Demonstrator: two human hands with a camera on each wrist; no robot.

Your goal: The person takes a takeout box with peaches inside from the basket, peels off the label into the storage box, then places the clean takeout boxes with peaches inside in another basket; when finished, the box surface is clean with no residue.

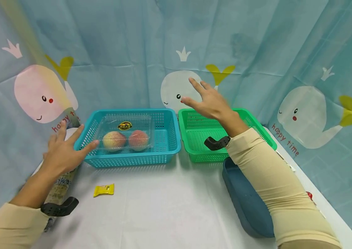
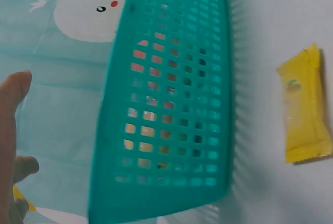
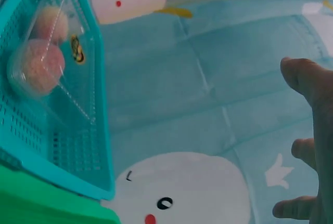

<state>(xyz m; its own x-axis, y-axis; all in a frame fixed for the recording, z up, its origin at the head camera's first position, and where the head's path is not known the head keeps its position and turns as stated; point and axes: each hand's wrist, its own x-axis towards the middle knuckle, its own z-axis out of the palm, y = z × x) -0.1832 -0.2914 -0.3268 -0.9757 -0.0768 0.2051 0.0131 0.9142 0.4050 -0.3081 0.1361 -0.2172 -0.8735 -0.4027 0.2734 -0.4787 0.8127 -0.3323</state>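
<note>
My left hand [image 1: 62,152], fingers spread, is raised by the left end of the blue basket [image 1: 132,159] and holds nothing. Over the green basket [image 1: 207,157] hovers my right hand [image 1: 210,102], its fingers apart and nothing in them. Inside the blue basket lies a clear plastic box [image 1: 105,124] with a black and gold label. Two peaches, a yellowish one [image 1: 114,140] and a redder one [image 1: 138,140], show through it. The left wrist view has the basket's side wall [image 2: 166,104] near the hand; the right wrist view shows fingers [image 3: 304,151] against the curtain.
A small yellow wrapped packet [image 1: 104,190] lies in front of the blue basket. Beneath my left forearm is a long printed bag [image 1: 60,185], partly covered. A dark blue bin [image 1: 250,207] stands at right under my right forearm. The whale-print curtain [image 1: 116,83] closes off the back.
</note>
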